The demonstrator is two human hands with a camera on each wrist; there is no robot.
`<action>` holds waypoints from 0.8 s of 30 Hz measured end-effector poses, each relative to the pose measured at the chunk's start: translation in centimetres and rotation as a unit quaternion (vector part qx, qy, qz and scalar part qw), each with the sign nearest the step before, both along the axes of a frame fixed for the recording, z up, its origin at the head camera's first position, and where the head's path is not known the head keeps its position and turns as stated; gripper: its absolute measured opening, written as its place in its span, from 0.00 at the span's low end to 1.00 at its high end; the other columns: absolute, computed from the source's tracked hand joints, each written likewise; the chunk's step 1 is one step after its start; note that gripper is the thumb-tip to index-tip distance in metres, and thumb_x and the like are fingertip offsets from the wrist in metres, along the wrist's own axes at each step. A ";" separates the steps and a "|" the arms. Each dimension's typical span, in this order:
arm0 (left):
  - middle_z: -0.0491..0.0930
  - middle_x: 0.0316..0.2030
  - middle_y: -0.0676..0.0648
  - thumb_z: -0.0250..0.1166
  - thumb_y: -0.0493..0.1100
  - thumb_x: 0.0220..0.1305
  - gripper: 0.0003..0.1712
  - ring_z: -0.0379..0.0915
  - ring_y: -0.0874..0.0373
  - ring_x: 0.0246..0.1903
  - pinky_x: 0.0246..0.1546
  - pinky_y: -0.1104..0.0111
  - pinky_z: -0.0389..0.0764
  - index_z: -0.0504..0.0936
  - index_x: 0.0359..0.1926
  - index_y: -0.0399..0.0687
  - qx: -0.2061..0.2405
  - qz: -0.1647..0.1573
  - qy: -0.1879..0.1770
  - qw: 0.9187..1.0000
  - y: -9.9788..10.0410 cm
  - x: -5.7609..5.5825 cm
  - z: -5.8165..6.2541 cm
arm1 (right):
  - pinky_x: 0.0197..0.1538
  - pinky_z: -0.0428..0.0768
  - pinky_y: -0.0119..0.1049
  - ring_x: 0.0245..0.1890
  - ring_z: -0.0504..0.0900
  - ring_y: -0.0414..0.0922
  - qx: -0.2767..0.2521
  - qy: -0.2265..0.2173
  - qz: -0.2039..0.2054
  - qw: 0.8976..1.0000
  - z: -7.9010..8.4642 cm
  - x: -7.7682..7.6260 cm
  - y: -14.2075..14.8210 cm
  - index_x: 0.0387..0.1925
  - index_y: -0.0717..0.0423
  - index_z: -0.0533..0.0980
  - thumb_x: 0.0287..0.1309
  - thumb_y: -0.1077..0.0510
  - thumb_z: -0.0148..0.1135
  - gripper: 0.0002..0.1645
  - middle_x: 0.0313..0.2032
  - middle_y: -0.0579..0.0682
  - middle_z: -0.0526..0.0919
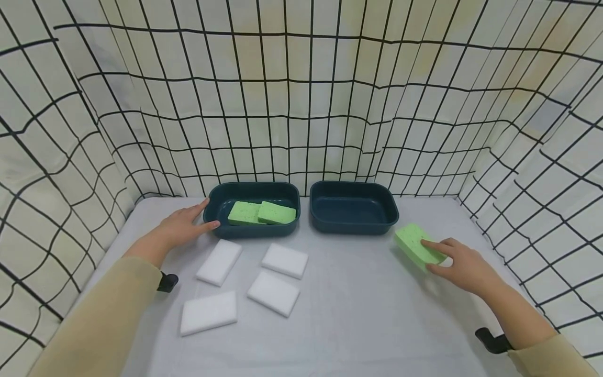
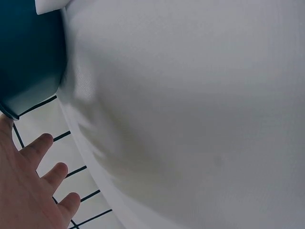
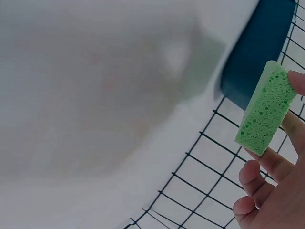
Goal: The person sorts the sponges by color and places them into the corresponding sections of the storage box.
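Clearly, right fingers [image 1: 439, 246] pinching a green sponge [image 1: 411, 241], left fingers [image 1: 205, 228] spread against a dark teal bin [image 1: 253, 231]

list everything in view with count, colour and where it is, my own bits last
table: 1, white, under everything
left tub: 1, dark teal, back of table, left of centre
right tub: 1, dark teal, beside the left tub, with a gap
green sponges: 2, light green, inside left tub
held sponge: 1, light green, near right tub's front right corner
white pads: 4, white, on table in front of left tub
wire grid: panel count unclear, black, back and both sides
left hand: 1, bare, at left tub's rim
right hand: 1, bare, pinching held sponge
sleeves: 2, beige, one per arm
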State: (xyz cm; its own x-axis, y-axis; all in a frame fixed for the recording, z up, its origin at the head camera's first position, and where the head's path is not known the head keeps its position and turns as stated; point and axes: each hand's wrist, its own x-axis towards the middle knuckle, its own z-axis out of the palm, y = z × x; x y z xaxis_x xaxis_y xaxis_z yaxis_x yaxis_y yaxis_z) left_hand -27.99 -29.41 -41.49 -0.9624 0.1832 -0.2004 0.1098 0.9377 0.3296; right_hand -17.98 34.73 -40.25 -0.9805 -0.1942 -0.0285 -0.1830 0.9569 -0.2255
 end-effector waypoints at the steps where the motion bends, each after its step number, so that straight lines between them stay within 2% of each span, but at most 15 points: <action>1: 0.47 0.73 0.26 0.45 0.80 0.63 0.60 0.42 0.23 0.69 0.65 0.31 0.48 0.37 0.79 0.48 0.000 -0.001 0.001 1.000 0.0 0.0 0.0 | 0.45 0.79 0.57 0.49 0.77 0.60 -0.002 0.006 0.003 1.000 0.2 -0.1 -0.1 0.67 0.46 0.73 0.58 0.39 0.67 0.37 0.56 0.61 0.75; 10: 0.47 0.73 0.26 0.46 0.80 0.62 0.60 0.42 0.23 0.69 0.65 0.31 0.49 0.37 0.79 0.49 0.009 0.000 0.000 1.000 -0.2 -0.1 -0.3 | 0.45 0.79 0.55 0.50 0.77 0.59 -0.005 0.022 0.019 1.000 2.3 -1.3 -2.2 0.68 0.43 0.72 0.59 0.40 0.66 0.37 0.57 0.59 0.75; 16: 0.48 0.73 0.26 0.46 0.81 0.62 0.61 0.43 0.23 0.69 0.65 0.31 0.49 0.37 0.79 0.49 0.010 -0.003 0.001 1.000 -0.3 -0.1 -0.3 | 0.50 0.79 0.56 0.52 0.76 0.58 -0.007 0.024 0.047 0.999 3.2 -2.5 -5.6 0.68 0.40 0.72 0.60 0.43 0.66 0.35 0.57 0.58 0.75; 24: 0.47 0.73 0.26 0.45 0.81 0.62 0.60 0.41 0.23 0.69 0.64 0.30 0.48 0.37 0.79 0.50 0.014 0.000 -0.002 1.000 -0.3 0.0 -0.4 | 0.48 0.79 0.51 0.50 0.76 0.53 -0.012 0.045 0.103 0.994 3.8 -4.6 -11.3 0.68 0.36 0.72 0.59 0.43 0.67 0.34 0.56 0.52 0.77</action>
State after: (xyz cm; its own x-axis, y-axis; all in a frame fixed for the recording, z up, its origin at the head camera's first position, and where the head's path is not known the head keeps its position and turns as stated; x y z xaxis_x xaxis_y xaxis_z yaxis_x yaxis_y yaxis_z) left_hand -28.00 -29.67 -41.86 -0.9617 0.1877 -0.1998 0.1074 0.9285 0.3554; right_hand -22.58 23.46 -36.49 -0.9180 -0.3911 0.0652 -0.3955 0.8914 -0.2214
